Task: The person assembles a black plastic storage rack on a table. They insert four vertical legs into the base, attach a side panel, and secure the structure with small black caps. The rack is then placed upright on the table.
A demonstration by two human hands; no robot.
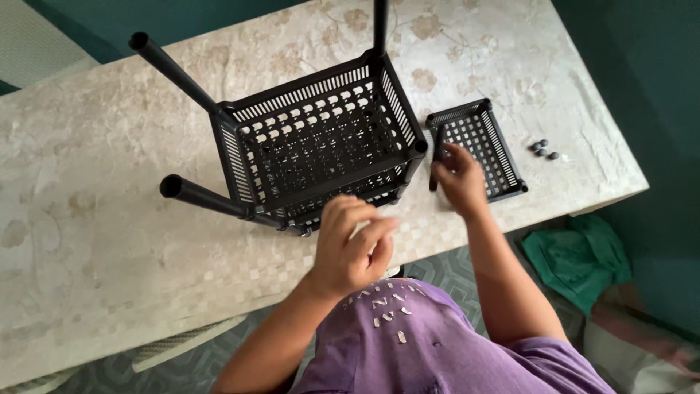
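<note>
A black plastic rack of stacked slotted baskets [321, 142] stands on the beige patterned table [109, 219], with black tubes [175, 73] sticking up from its corners. My right hand [459, 179] is shut on a short black tube [436, 162] at the near left corner of a separate black slotted basket [485, 149] lying right of the rack. My left hand [354, 244] hovers at the rack's near edge with fingers curled; I cannot tell whether it holds anything.
A few small dark round caps [543, 148] lie on the table right of the loose basket. A green cloth [580, 259] lies on the floor beyond the table's right corner. My purple shirt [430, 343] fills the bottom.
</note>
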